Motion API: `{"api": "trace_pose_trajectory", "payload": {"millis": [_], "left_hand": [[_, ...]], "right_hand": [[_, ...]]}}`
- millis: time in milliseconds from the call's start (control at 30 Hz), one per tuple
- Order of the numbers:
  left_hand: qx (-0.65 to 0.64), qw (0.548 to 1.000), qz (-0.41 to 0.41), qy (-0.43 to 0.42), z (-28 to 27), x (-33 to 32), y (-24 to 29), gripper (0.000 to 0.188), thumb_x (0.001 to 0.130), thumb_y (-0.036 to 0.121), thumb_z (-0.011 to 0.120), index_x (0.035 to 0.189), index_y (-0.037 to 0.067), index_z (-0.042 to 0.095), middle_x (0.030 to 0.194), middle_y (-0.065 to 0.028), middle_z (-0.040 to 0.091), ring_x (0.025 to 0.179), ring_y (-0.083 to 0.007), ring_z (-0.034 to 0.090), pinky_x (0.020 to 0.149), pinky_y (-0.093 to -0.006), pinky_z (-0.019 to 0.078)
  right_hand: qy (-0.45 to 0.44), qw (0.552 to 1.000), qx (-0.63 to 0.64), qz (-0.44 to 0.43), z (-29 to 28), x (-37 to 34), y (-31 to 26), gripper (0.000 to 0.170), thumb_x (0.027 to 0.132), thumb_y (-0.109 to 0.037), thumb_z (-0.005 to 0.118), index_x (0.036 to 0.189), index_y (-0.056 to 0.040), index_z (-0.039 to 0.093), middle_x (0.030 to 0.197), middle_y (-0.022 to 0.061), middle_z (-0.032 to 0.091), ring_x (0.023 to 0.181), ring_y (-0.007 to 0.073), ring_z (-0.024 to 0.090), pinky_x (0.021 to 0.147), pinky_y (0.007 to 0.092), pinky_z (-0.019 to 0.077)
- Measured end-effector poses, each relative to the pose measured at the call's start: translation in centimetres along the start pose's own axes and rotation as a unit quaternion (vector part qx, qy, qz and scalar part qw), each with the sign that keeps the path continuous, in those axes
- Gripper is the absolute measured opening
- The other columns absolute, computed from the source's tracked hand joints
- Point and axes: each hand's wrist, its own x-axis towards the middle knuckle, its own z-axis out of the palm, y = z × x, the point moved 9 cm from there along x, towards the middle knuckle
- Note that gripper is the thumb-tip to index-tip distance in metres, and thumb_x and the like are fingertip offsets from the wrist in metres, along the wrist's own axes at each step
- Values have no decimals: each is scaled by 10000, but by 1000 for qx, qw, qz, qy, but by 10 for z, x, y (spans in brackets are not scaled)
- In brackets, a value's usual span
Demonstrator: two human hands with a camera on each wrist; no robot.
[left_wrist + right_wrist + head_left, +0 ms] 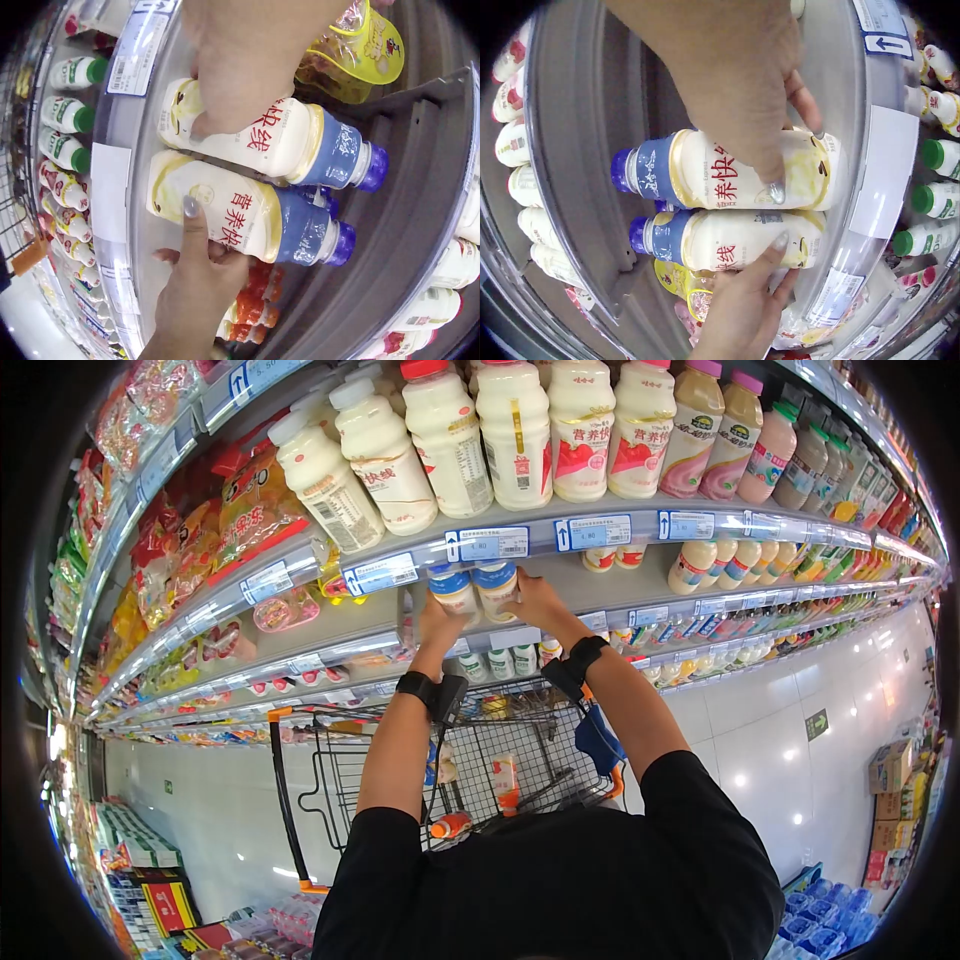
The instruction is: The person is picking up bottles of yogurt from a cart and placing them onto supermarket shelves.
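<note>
Two white milk drink bottles with blue necks and caps stand side by side on a shelf below the top row. My left hand (440, 622) grips the left bottle (289, 142), thumb across its front label. Around the right bottle (225, 210) curl the fingers of my right hand (540, 605), its thumb on the front too. The right wrist view shows the right hand (742, 90) at the right bottle (697, 176) and the left hand (742, 311) at the left bottle (712, 240). Another blue cap shows partly behind the pair.
Price labels (487, 543) line the shelf edge above the hands, with large white bottles (450, 450) over it. Green-capped bottles (64, 112) stand on the shelf below. A shopping cart (480, 750) with a few goods is between my body and the shelves. Snack bags (260, 500) fill the left.
</note>
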Motion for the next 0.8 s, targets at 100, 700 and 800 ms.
{"api": "trace_pose_trajectory", "payload": {"millis": [100,700,800], "left_hand": [[5,1000,0,1,1,0,1,620,582,59,766,1109,38,439,1043,-127,609,956,-228,600,818,-328,467],[1,1000,7,-10,6,5,-10,722,556,147,785,1144,6,390,1059,-182,592,985,-320,581,831,-366,460],[-21,998,53,0,4,5,-2,679,563,141,779,1117,1,412,1045,-188,596,973,-330,584,811,-373,467]], "right_hand": [[-4,1000,3,9,-2,1,2,548,649,-249,726,1037,-9,423,892,223,611,857,398,586,744,456,482],[0,1000,0,9,1,3,9,630,623,-271,758,1104,-7,447,985,205,609,919,356,590,802,401,475],[23,999,43,7,5,-2,16,556,660,-235,742,1081,-7,458,1009,180,614,967,315,592,824,371,469]]}}
